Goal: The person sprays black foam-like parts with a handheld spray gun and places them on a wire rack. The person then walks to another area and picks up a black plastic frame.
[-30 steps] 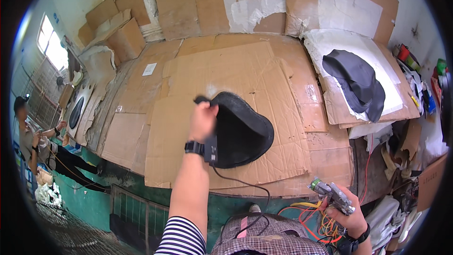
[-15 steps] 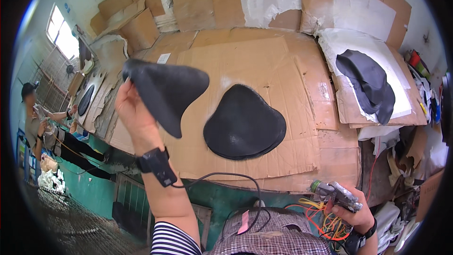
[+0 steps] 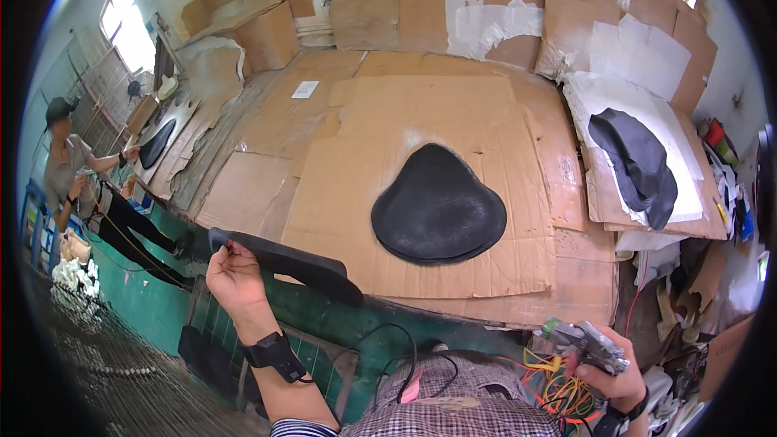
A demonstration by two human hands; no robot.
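The left grip [image 3: 235, 282] pinches a black pad [image 3: 301, 265] while the right grip [image 3: 617, 368] holds a metal tool [image 3: 588, 345].

Workshop: cardboard-covered worktable [image 3: 441, 113], cardboard panels [image 3: 364, 4] behind; handheld metal tool [image 3: 597, 346], likely spray gun; co-worker [image 3: 69, 168] at left.

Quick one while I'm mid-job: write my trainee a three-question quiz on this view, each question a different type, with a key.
1. Multiple choice: what does the right grip hold?
A) a cardboard box
B) a metal tool
C) a white bag

2. True or false: the left grip holds the thin black piece near one end.

3. Fill in the blank: the rumpled dark material on the right lies on a sheet coloured ____.

Key: 1. B; 2. True; 3. White.
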